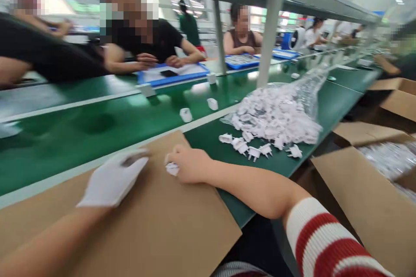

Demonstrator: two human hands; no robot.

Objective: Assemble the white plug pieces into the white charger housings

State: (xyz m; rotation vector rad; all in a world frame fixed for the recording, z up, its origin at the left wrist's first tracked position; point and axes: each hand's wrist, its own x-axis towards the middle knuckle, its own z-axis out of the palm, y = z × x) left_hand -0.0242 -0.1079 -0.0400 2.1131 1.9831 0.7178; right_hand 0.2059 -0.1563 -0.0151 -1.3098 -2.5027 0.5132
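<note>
In the head view, the white piece (172, 169) was located at the fingertips of the right hand (188, 164), above the cardboard sheet (182, 225); most of it was covered by the fingers, and its full shape could not be established. The left hand (117, 177), in a white glove, was blurred by motion, and its fingertips were hard to separate. The cardboard ran out of frame at the lower left. The pile of white plug parts (273, 117) on the green desk (224, 138) lay partly under a clear bag (312, 91), which obscured individual outlines; several loose parts lay just beside it, pins visible on some. Contents of the open carton (364, 194) at right were cut off by the frame edge. Co-workers across the green belt (107, 138) were partly masked by pixel blocks. As to pose, the right forearm entered from the lower right, bent at the elbow below a striped sleeve (331, 242), with fingers curled and pinching the piece. The left forearm rose from the lower left; that hand was loosely curved, thumb apart from the fingers, with both hands well clear of each other.
</note>
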